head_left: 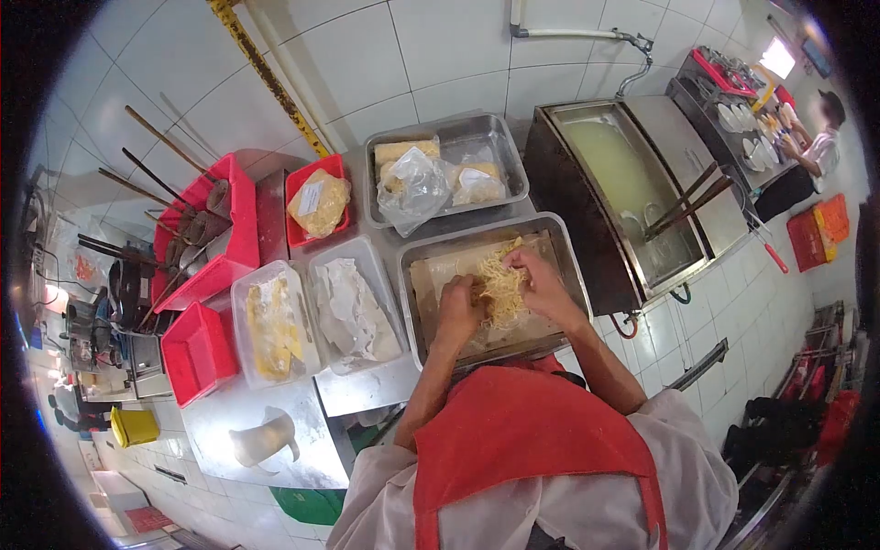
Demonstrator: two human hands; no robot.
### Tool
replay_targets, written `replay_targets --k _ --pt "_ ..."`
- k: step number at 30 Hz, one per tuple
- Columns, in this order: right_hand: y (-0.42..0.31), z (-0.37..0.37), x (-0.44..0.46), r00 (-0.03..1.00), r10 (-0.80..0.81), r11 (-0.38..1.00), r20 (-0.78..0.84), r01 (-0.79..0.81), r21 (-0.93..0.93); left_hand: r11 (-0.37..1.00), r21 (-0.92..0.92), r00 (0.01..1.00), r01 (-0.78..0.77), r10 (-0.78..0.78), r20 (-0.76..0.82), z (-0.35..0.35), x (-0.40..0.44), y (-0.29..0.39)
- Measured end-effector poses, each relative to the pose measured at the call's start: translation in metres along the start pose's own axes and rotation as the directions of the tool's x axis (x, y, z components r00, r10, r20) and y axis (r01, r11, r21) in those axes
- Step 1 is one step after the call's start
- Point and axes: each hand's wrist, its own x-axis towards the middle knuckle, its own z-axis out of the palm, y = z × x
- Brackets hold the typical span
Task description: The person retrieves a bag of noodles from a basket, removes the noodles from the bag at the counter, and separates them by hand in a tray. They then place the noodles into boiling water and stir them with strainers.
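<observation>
Yellow noodles [502, 291] lie in a loose heap in a metal tray [573, 266] lined with brown paper or board. My left hand [466, 302] is at the left side of the heap, its fingers curled into the noodles. On the upper right side, my right hand [539, 280] has its fingertips drawn together on some noodle strands. Both hands are inside the tray, a short distance apart, with noodles between them. Strands partly hide the fingertips of my left hand.
Behind stands a metal tray [520, 191] with bagged food. Plastic tubs [316, 353] and red baskets [220, 353] are on the left. A vat of cloudy liquid [614, 170] with long sticks [692, 202] stands right. Another person [816, 151] is at the far right.
</observation>
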Motion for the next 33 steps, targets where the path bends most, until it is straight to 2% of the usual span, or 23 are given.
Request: replay_targets --k 1,2,4,5,6,8,9,11,12,14,15,16,17,19,20,22,23,25,26,28,30,31,33 --pt "0.000 0.001 0.001 0.992 -0.130 0.986 0.002 0.130 -0.102 0.940 -0.282 0.981 0.190 -0.170 0.095 -0.003 0.006 0.000" --pt "-0.003 0.004 -0.002 0.992 -0.130 0.986 0.005 0.130 -0.101 0.768 -0.517 0.926 0.377 -0.300 0.230 -0.005 0.009 0.001" --pt "-0.010 0.009 -0.008 0.995 0.042 0.852 0.089 0.011 -0.524 0.680 -0.648 0.938 0.344 -0.287 0.196 -0.008 0.013 0.007" --pt "-0.006 0.010 -0.008 0.995 0.040 0.850 0.090 0.013 -0.526 0.572 -0.763 0.946 0.300 -0.282 0.161 -0.008 0.015 0.009" --pt "0.001 0.013 -0.008 0.992 0.110 0.891 0.067 -0.068 -0.448 0.572 -0.764 0.947 0.297 -0.282 0.156 -0.007 0.014 0.006" --pt "0.002 0.011 -0.005 0.982 0.179 0.920 0.055 -0.147 -0.363 0.963 -0.271 0.996 0.006 -0.029 -0.082 -0.005 0.008 0.000" --pt "0.003 0.007 -0.004 0.993 0.111 0.966 0.046 -0.097 -0.238 0.963 -0.270 0.996 0.009 -0.032 -0.083 -0.003 0.002 -0.002" --pt "0.000 0.003 -0.002 0.999 0.045 0.993 0.028 -0.042 -0.110 0.993 0.118 0.999 0.017 -0.012 -0.037 -0.005 -0.007 0.002" --pt "-0.002 0.002 0.000 0.999 0.002 0.993 0.038 0.003 -0.116 0.993 0.119 0.999 0.014 -0.009 -0.036 -0.005 -0.005 0.000" --pt "-0.006 0.003 -0.003 0.998 -0.034 0.992 0.046 0.040 -0.122 0.988 -0.093 0.984 0.124 -0.110 0.141 -0.003 0.000 -0.006" --pt "-0.009 0.009 -0.004 0.996 -0.032 0.942 0.083 0.058 -0.331 0.988 -0.093 0.984 0.124 -0.109 0.144 0.002 0.003 -0.008" --pt "-0.012 0.013 -0.005 0.993 -0.023 0.849 0.120 0.082 -0.522 0.926 -0.341 0.984 0.161 -0.123 0.131 0.005 0.005 -0.008" --pt "-0.008 0.016 -0.007 0.992 -0.025 0.850 0.120 0.084 -0.521 0.803 -0.568 0.983 0.183 -0.140 0.119 0.008 0.006 -0.008" --pt "-0.003 0.021 -0.003 0.992 0.107 0.929 0.073 -0.074 -0.363 0.807 -0.557 0.980 0.197 -0.151 0.128 0.005 0.009 -0.009" --pt "-0.004 0.018 -0.002 0.992 0.102 0.929 0.077 -0.067 -0.363 0.808 -0.548 0.976 0.217 -0.162 0.147 0.003 0.009 -0.009" --pt "-0.009 0.009 -0.002 0.995 0.077 0.996 0.067 -0.075 -0.043 0.801 -0.553 0.973 0.231 -0.177 0.151 -0.002 0.007 -0.004" --pt "-0.009 0.011 -0.003 0.995 0.079 0.996 0.065 -0.077 -0.044 0.793 -0.557 0.969 0.246 -0.188 0.160 -0.005 0.006 0.000" --pt "-0.010 0.016 -0.004 0.988 0.133 0.918 -0.082 -0.092 0.386 0.718 -0.641 0.962 0.273 -0.203 0.182 -0.012 0.006 0.010" --pt "-0.010 0.013 -0.003 0.987 0.135 0.918 -0.082 -0.094 0.385 0.633 -0.715 0.954 0.297 -0.220 0.202 -0.013 0.006 0.013" --pt "-0.014 0.007 0.000 0.988 0.122 0.976 0.092 -0.102 -0.195 0.603 -0.764 0.970 0.229 -0.208 0.127 -0.010 0.011 0.013" --pt "-0.016 0.007 -0.001 0.979 0.196 0.978 0.054 -0.191 -0.078 0.572 -0.808 0.980 0.144 -0.195 0.036 0.001 0.013 0.004" --pt "-0.017 0.007 -0.001 0.960 0.278 0.959 0.027 -0.279 0.043 0.655 -0.743 0.982 0.140 -0.186 0.022 0.005 0.011 0.000" --pt "-0.015 0.007 0.000 0.981 0.196 0.976 -0.006 -0.194 0.103 0.731 -0.668 0.984 0.137 -0.175 0.010 0.014 0.006 -0.008"
